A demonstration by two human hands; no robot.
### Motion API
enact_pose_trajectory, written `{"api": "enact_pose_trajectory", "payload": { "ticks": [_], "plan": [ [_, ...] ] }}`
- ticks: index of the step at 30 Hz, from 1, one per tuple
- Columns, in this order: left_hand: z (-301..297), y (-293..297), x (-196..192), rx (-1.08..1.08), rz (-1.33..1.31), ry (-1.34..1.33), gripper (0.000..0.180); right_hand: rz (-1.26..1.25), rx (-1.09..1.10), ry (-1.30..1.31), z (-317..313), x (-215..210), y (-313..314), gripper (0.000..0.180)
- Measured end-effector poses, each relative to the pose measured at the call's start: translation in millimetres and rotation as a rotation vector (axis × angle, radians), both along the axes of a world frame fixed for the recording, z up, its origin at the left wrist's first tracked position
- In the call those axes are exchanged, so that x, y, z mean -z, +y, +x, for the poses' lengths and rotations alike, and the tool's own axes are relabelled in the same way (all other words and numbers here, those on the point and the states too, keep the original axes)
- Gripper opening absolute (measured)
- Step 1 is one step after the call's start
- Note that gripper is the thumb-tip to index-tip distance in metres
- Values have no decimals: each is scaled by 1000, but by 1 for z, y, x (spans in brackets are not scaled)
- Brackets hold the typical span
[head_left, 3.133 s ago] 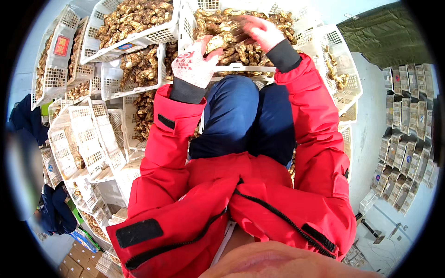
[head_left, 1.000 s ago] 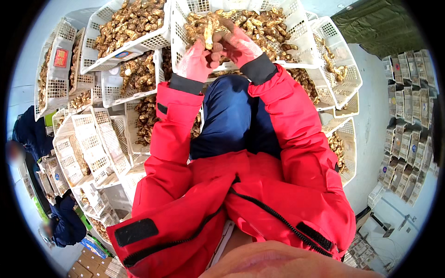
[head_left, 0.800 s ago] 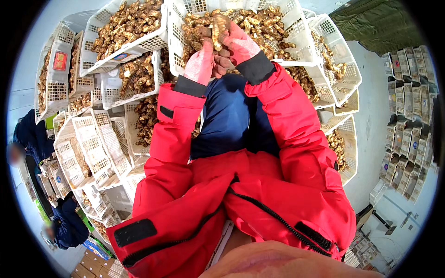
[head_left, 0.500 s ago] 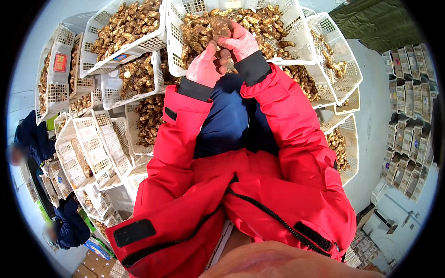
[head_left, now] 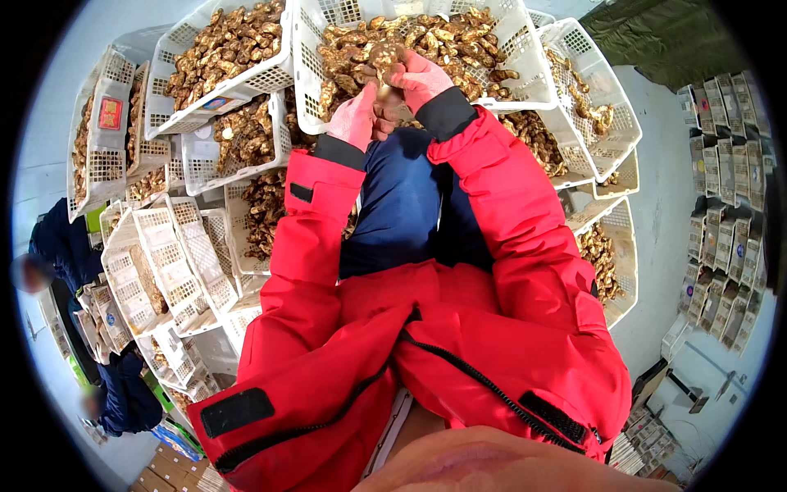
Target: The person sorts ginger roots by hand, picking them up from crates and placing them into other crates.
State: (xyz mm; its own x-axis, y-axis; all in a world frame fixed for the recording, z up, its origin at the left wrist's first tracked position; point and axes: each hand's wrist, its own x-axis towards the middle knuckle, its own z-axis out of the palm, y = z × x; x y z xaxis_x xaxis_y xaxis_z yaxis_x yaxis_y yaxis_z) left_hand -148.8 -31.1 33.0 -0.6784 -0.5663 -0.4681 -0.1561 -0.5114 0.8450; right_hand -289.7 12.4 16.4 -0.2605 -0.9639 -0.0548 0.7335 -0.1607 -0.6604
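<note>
Above the near rim of the large white crate straight ahead, both my hands meet around one brown-capped mushroom. My right hand grips it from the right with thumb and fingers. On the lower left, my left hand is closed at its pale stem, the fingertips pressed together. Pink gloves cover both hands, and the fingertips look bare. Many brown and cream mushrooms lie in the crate beneath. Part of the mushroom's stem is hidden by my fingers.
More mushroom crates stand left and right, some stacked. Tilted white crates lean lower left. Two people in dark clothing are at the far left. A green cloth hangs upper right, near shelves of grey packs.
The mushroom has turned in my hands, so its cap faces up and its pale stem shows. My left hand has shifted slightly left, and my right hand slightly down.
</note>
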Motion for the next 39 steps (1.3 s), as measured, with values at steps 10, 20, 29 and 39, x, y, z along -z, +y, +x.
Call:
{"api": "enact_pose_trajectory", "payload": {
  "ticks": [10,20,29,39],
  "plan": [
    [22,-41,26,-146,45,304,38,238,444,1028,-36,28,-10,55],
    [25,-45,36,-158,-815,-164,21,219,475,546,-70,15,11,33],
    [41,-36,20,-166,-1116,-471,28,350,452,346,-106,13,32,33],
    [39,-22,11,-163,-1227,-514,31,168,446,432,-111,46,32,31]
  ]
}}
